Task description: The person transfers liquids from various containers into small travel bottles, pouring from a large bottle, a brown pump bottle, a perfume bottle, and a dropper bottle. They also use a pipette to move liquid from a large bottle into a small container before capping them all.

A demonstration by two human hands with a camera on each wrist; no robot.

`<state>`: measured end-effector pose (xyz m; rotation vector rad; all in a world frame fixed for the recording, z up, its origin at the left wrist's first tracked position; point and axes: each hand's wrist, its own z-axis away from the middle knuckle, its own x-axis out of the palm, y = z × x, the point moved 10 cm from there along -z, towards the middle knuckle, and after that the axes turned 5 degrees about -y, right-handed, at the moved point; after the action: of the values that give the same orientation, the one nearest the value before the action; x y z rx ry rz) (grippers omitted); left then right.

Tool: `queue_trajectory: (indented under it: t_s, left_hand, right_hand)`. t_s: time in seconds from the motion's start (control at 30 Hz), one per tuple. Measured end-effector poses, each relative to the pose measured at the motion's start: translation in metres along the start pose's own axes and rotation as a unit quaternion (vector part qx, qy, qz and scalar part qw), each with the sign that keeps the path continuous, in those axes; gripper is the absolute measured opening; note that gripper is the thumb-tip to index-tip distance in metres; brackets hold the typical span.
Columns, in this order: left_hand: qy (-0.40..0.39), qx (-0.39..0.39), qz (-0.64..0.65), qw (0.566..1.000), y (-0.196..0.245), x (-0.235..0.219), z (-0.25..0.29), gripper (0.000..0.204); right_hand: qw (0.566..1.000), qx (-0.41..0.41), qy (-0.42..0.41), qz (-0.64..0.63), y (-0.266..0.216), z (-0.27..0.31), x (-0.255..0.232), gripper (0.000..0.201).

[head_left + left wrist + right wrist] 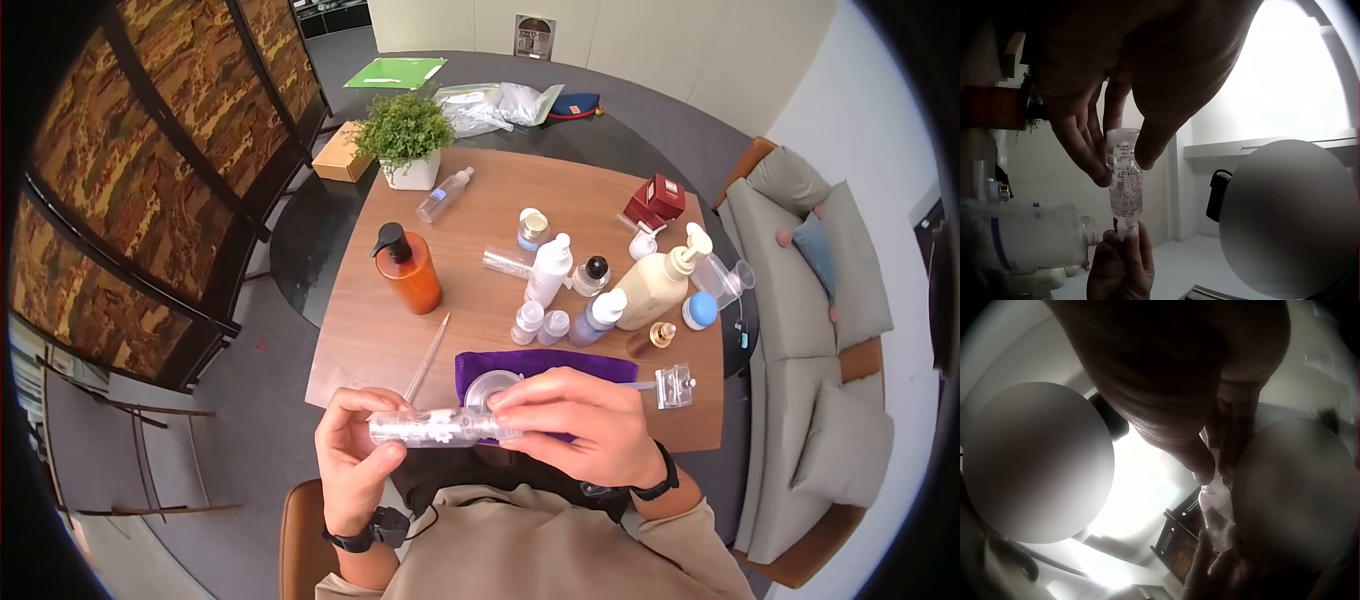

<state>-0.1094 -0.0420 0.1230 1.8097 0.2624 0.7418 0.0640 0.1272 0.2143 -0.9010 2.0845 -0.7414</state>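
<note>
A small clear bottle (420, 428) with white print lies level between both hands, close above the table's front edge. My left hand (352, 455) holds its base end between thumb and fingers. At the neck end, my right hand (585, 425) pinches the bottle with thumb and fingertips, which partly hide the neck. The left wrist view shows fine lettering on the small bottle (1125, 181). Just behind the right fingers, a larger clear container (488, 384) stands on a purple cloth (545, 362); its threaded neck (1090, 231) is uncovered in the left wrist view.
On the wooden table (400, 345), a clear pointed dropper (428, 358) lies beyond the left hand near an orange pump bottle (410, 270). Several bottles surround a cream pump bottle (655, 285) at right. A clear packet (675, 387) lies beside the purple cloth.
</note>
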Motion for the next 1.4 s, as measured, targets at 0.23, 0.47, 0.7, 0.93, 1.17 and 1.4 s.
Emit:
queue_trajectory:
  t_s: [0.23,0.47,0.7,0.93,1.17,1.4]
  left_hand:
    - [-0.018,-0.028,0.080,0.996,-0.004,0.034,0.001,0.046]
    - [-0.184,-0.023,0.188,0.964,-0.021,0.080,0.015,0.044]
    - [-0.208,-0.113,0.185,0.954,-0.049,0.095,0.037,0.039]
    - [-0.216,-0.177,0.195,0.940,-0.101,0.108,0.068,0.038]
    - [-0.234,-0.220,0.197,0.926,-0.141,0.119,0.081,0.038]
    - [-0.169,-0.260,0.166,0.936,-0.179,0.109,0.085,0.041]
  right_hand:
    - [0.994,0.032,-0.064,0.087,-0.026,0.003,-0.018,0.037]
    - [0.995,0.078,-0.036,0.045,-0.042,0.021,-0.042,0.061]
    - [0.975,0.068,-0.132,0.164,-0.049,0.064,-0.044,0.042]
    - [0.973,0.082,-0.123,0.176,-0.029,0.117,-0.028,0.038]
    - [0.958,0.254,-0.071,0.112,0.005,0.157,-0.035,0.043]
    - [0.946,0.302,-0.026,0.116,0.030,0.192,-0.026,0.030]
